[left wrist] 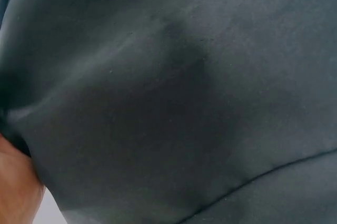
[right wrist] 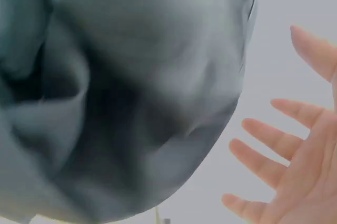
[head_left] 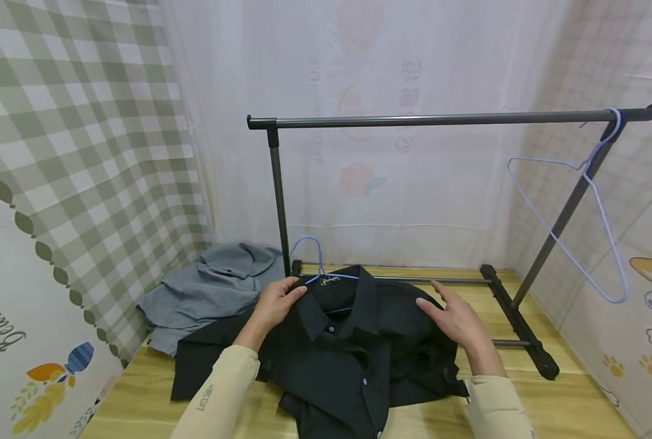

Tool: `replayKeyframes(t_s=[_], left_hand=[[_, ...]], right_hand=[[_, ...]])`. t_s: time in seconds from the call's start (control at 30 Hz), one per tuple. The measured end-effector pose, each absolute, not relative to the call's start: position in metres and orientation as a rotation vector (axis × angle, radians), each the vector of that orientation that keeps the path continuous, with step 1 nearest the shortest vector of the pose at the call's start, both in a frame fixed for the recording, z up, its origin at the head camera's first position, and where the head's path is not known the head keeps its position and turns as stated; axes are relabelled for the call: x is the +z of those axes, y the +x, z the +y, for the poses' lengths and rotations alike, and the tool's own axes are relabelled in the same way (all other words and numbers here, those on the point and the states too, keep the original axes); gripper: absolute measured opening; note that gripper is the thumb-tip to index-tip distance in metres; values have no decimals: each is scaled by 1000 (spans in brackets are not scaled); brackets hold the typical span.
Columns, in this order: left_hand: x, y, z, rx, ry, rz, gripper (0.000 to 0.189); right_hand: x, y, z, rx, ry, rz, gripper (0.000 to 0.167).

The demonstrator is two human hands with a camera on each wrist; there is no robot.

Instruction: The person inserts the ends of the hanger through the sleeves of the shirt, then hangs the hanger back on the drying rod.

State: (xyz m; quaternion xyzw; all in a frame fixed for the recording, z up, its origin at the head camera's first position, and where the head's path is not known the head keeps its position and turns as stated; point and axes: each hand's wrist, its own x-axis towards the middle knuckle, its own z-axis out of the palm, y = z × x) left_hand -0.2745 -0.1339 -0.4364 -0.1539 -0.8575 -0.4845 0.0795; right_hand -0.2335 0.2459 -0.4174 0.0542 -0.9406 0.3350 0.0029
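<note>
A black button-up shirt is held up over the table with a light blue hanger inside its collar, the hook standing above the neckline. My left hand grips the shirt at the shoulder on the left, thumb on the front. In the left wrist view the dark cloth fills most of the picture, with part of that hand at the edge. Beside the other shoulder, my right hand is open with fingers spread. The right wrist view shows its fingers apart from the cloth.
A grey-blue shirt lies crumpled at the left on the wooden table. Behind the black shirt stands a metal clothes rack, its feet on the table. An unused light blue hanger hangs at the rack's right end. Patterned curtains surround the table.
</note>
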Motion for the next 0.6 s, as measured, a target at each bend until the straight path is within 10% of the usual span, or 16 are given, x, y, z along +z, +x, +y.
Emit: replayKeyframes(t_s=[0.33, 0.6], left_hand=[[-430, -274, -123, -1436, -518, -2563, 20], [-429, -274, -120, -1354, -390, -2567, 25]], right_hand=[[-424, -238, 223, 1062, 426, -2771, 34], [-425, -239, 220, 1140, 321, -2686, 28]])
